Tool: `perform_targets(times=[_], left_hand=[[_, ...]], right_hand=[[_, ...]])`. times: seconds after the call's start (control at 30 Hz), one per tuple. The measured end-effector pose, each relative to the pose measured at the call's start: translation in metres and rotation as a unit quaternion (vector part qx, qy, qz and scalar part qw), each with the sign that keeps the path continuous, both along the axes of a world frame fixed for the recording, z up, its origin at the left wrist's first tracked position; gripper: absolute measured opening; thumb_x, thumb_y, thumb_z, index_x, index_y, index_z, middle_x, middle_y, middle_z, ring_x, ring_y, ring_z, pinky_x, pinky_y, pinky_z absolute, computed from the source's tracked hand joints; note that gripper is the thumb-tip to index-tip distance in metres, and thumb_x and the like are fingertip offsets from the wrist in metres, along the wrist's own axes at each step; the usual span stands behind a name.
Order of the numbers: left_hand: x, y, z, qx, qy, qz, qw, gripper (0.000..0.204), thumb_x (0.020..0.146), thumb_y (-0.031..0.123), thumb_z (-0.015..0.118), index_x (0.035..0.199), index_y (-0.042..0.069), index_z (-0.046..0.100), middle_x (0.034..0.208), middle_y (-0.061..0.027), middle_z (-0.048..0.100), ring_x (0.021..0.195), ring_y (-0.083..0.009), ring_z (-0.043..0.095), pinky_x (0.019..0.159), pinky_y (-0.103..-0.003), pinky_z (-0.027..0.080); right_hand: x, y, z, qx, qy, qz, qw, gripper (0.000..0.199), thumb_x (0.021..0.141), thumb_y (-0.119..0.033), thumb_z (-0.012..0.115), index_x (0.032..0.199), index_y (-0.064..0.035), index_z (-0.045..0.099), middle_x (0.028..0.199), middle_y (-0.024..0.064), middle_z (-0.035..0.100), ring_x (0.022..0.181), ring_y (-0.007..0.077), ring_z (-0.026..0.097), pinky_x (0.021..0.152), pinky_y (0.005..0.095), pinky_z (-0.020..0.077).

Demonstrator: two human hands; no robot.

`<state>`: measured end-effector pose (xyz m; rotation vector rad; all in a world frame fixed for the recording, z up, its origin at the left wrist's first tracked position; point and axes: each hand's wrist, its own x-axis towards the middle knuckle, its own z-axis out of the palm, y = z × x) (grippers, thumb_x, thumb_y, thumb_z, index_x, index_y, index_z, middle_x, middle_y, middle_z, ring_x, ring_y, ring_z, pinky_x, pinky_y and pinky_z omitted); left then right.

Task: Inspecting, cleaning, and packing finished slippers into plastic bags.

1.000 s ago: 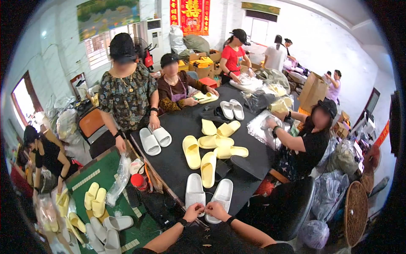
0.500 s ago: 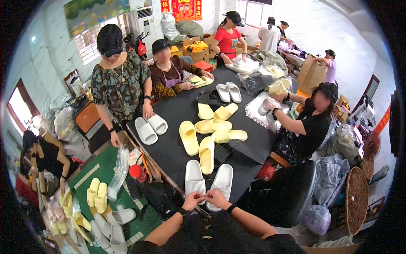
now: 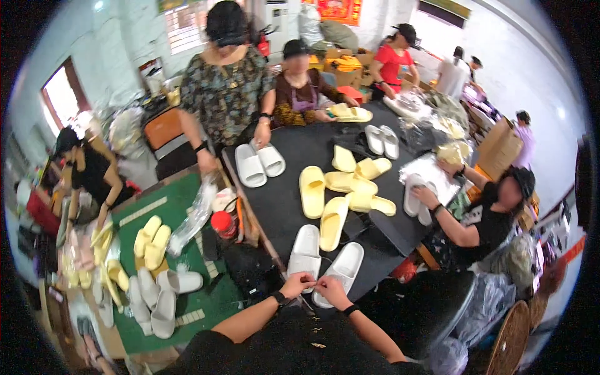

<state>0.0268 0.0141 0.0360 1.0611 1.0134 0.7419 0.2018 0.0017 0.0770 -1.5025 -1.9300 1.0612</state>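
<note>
At the near edge of the black table, a pair of white slippers lies side by side, the left slipper (image 3: 305, 245) and the right slipper (image 3: 344, 267), toes toward me. My left hand (image 3: 299, 285) is closed in a pinch over the left one's near end. Close beside it, my right hand (image 3: 332, 292) is pinched too, over the right one. Fingertips of both hands nearly meet between the slippers; whatever they hold is too small to make out. Just beyond lies a yellow slipper (image 3: 334, 224), part of a loose group of several yellow slippers (image 3: 312, 191).
Across the table (image 3: 275, 209), a co-worker's hand touches a white pair (image 3: 251, 167); another co-worker handles grey slippers (image 3: 412, 199) at right. The green table (image 3: 134, 312) at left bears yellow and grey slippers, plastic bags and a red-lidded jar (image 3: 223, 225). A black chair (image 3: 406, 312) stands at right.
My view has swung left, so the scene sits further right. My hands stay pinched together over the white slippers. The co-worker at right now shows grey slippers in hand.
</note>
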Motion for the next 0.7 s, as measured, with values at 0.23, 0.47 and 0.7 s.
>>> perform_targets(times=[0.23, 0.47, 0.7], left_hand=[[0.001, -0.005, -0.014, 0.002, -0.05, -0.003, 0.999, 0.01, 0.08, 0.004, 0.066, 0.088, 0.001, 0.06, 0.079, 0.0002, 0.061, 0.072, -0.0073, 0.055, 0.067, -0.023, 0.046], [0.006, -0.007, -0.006, 0.022, -0.009, 0.03, 0.999, 0.009, 0.081, 0.004, 0.065, 0.088, 0.001, 0.06, 0.078, -0.0003, 0.061, 0.073, -0.0076, 0.056, 0.067, -0.024, 0.046], [0.002, -0.007, -0.008, 0.033, -0.013, 0.008, 0.999, 0.008, 0.081, 0.004, 0.065, 0.086, 0.001, 0.059, 0.077, -0.0001, 0.06, 0.073, -0.0074, 0.055, 0.068, -0.024, 0.046]], right_hand=[[-0.005, -0.003, 0.019, -0.066, 0.047, -0.004, 0.997, 0.01, 0.076, -0.006, 0.065, 0.08, 0.0012, 0.059, 0.063, 0.0102, 0.061, 0.053, 0.0156, 0.059, 0.05, 0.0282, 0.0452], [0.002, -0.004, -0.006, 0.009, 0.013, -0.007, 1.0, 0.009, 0.076, -0.005, 0.065, 0.078, 0.0009, 0.059, 0.059, 0.0076, 0.059, 0.052, 0.0129, 0.058, 0.048, 0.027, 0.0441], [-0.004, -0.005, 0.012, -0.054, 0.013, -0.013, 0.998, 0.008, 0.075, -0.005, 0.065, 0.077, 0.0003, 0.059, 0.059, 0.0073, 0.059, 0.05, 0.0129, 0.057, 0.047, 0.028, 0.044]])
